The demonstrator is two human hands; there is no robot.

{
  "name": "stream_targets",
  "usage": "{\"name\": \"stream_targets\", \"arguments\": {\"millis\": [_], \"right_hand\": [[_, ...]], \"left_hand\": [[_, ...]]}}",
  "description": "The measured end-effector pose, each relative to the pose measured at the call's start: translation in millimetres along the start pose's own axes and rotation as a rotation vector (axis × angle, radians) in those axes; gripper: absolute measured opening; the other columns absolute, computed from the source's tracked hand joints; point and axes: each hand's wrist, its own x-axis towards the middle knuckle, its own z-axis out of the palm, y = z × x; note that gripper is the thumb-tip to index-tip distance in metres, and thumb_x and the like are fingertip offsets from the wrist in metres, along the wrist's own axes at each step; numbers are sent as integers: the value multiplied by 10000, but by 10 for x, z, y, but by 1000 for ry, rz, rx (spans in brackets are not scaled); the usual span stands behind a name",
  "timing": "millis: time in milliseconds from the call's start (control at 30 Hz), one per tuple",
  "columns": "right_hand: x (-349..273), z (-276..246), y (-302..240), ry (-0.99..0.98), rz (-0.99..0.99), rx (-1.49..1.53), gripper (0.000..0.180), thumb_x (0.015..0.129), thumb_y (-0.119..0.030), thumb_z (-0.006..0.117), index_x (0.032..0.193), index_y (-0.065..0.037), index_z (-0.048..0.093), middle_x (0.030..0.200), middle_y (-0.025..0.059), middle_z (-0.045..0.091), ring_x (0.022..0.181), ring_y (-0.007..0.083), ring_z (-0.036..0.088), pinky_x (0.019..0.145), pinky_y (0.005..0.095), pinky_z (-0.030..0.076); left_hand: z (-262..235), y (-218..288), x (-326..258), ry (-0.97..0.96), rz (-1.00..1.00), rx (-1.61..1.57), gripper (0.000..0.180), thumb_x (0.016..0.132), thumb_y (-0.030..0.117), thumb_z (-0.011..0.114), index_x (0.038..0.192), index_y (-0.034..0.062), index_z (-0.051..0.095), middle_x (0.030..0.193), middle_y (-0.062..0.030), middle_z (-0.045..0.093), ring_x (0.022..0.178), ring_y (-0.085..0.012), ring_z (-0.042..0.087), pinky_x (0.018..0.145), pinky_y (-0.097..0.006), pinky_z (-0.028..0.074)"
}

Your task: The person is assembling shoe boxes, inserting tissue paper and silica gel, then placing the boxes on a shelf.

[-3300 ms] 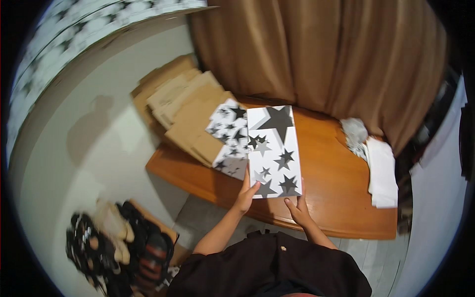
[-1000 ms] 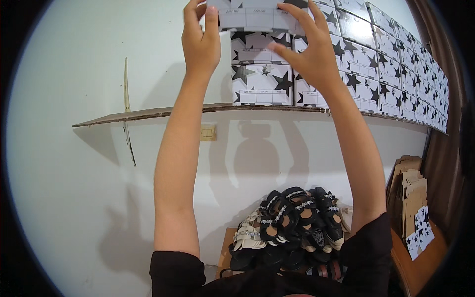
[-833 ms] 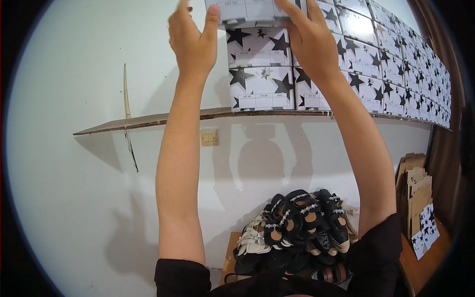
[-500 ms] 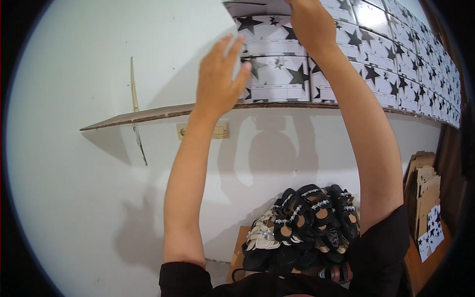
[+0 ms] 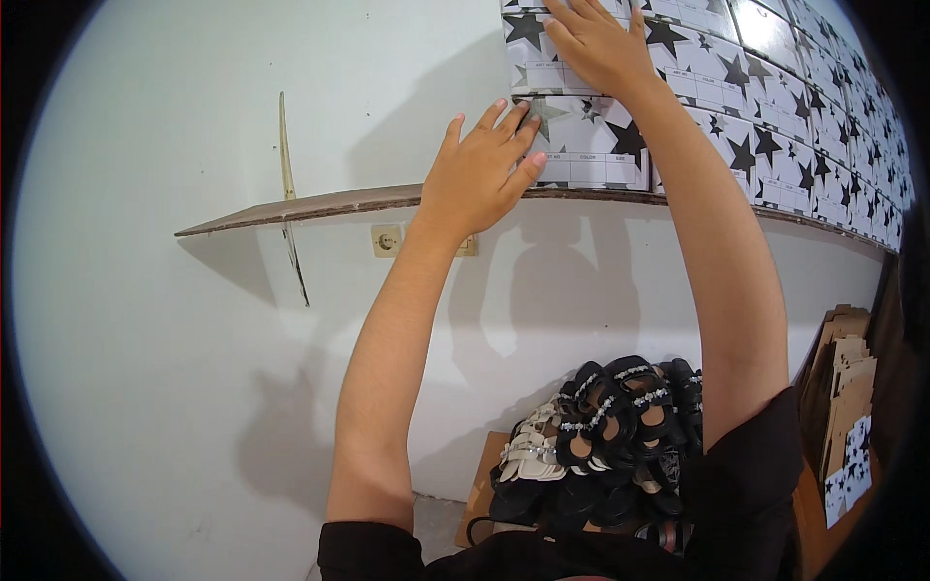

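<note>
White shoe boxes (image 5: 591,172) printed with black stars are stacked in rows on a wall shelf (image 5: 329,205). My left hand (image 5: 480,169) is open, its spread fingers by the left end of the lowest box at the stack's left edge. Whether the fingertips press on that box or only hover in front of it is hard to tell. Higher up, my right hand (image 5: 605,53) lies open, fingers apart, over the front of the boxes above. The picture's upper edge cuts off the tops of its fingers and the upper part of the stack.
Below the shelf, black sandals (image 5: 630,407) with shiny straps and cream sandals (image 5: 533,450) are heaped on cardboard. A wall socket (image 5: 386,240) sits under the shelf. Flattened cardboard pieces (image 5: 848,387) lean at the right, beside a star-printed sheet (image 5: 850,470).
My right hand has come down from the top box to the box fronts, fingers now spread. The uppermost left box, tilted before, now lines up with the stack. The view shifted slightly.
</note>
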Motion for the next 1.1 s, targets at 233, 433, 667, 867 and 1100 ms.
{"name": "stream_targets", "arguments": {"millis": [233, 433, 667, 867, 1100], "right_hand": [[-601, -43, -60, 265, -72, 75, 380, 822, -249, 600, 1185, -153, 538, 1341, 155, 438, 1286, 301, 363, 1035, 529, 239], [-1789, -838, -207, 114, 15, 348, 394, 768, -195, 619, 1148, -106, 568, 1238, 143, 482, 1134, 323, 459, 977, 539, 268], [-3253, -1765, -475, -207, 166, 248, 369, 651, -125, 668, 1014, -82, 621, 1123, 152, 536, 1012, 322, 530, 907, 487, 369], [-3982, -2554, -497, -386, 564, -174, 337, 681, -118, 659, 1012, -83, 612, 1138, 118, 540, 1040, 308, 535, 1012, 501, 251], [-5151, -3832, -445, -205, 1146, -436, 126, 781, -109, 611, 895, -58, 629, 860, 62, 633, 839, 218, 593, 928, 444, 358]], "left_hand": [[80, -8, 12, 156, 66, 64, 395, 921, 310, 424, 1241, 115, 547, 1316, -75, 499, 1271, -261, 392, 1046, -513, 227], [117, 239, -493, 506, 112, 64, 334, 822, 133, 519, 1143, 121, 614, 1191, -49, 592, 1164, -264, 507, 1020, -493, 260], [712, 861, -2565, 341, 107, -570, 293, 759, 153, 540, 1036, 59, 566, 1086, -145, 568, 1065, -337, 525, 978, -504, 336], [966, 1490, -3922, 65, -536, -1166, 253, 827, 117, 514, 1048, -4, 522, 949, -110, 548, 853, -234, 526, 824, -367, 424], [955, 2645, -3974, -140, -626, -1447, 271, 846, 25, 498, 1109, -34, 472, 732, -70, 540, 658, -145, 507, 651, -279, 434]]}}
